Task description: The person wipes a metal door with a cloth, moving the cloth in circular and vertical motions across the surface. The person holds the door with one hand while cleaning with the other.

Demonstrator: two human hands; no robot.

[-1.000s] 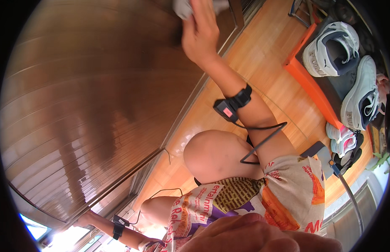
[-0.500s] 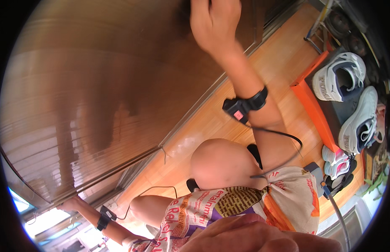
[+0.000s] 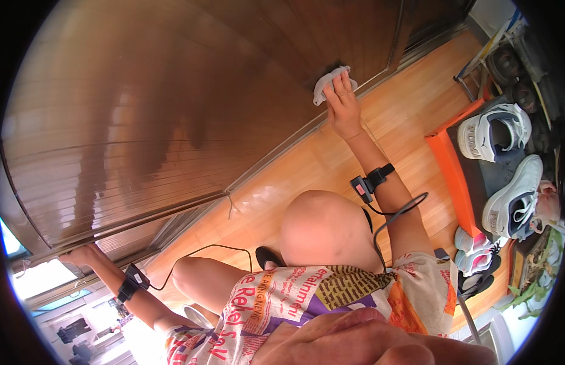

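A pale cloth point(image 3: 330, 84) is pressed under the fingers of my right hand point(image 3: 343, 109), flat against the lower part of a brown, glossy door panel point(image 3: 191, 91). The fingers bend over the cloth near the panel's bottom edge. Far to the left, my left hand point(image 3: 81, 254) grips the door's side edge; its fingertips are partly hidden. Black bands with small boxes and cables circle both wrists.
White sneakers point(image 3: 512, 198) stand on a dark shoebox with an orange side point(image 3: 453, 173) at the right. Pink-and-white shoes point(image 3: 472, 246) and dark slippers lie below them. A folding metal stand point(image 3: 474, 73) is behind. My bent knees are above the wooden floor point(image 3: 258, 198).
My right hand has moved down the panel toward its bottom edge, bringing the cloth into sight. My left hand stays at the door's edge, while the view has shifted slightly.
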